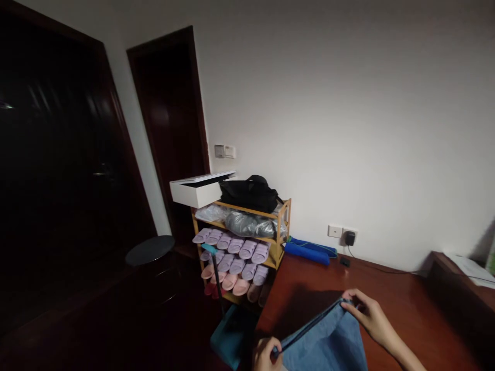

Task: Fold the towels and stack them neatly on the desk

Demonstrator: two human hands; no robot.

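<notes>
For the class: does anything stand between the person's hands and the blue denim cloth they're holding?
Nothing visible does. The left hand and right hand both grip the blue denim cloth directly at its upper edge. A teal object sits beyond the left hand, off to the side, not between them.

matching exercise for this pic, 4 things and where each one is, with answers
Things:
1. black bag
2. black charger
3. pink slippers
4. blue denim cloth

Places:
a. plugged into a wall socket
b. held up by the left hand and right hand
c. on top of the wooden shoe rack
d. on a lower shelf of the rack

Pairs: 1-c, 2-a, 3-d, 4-b
</notes>
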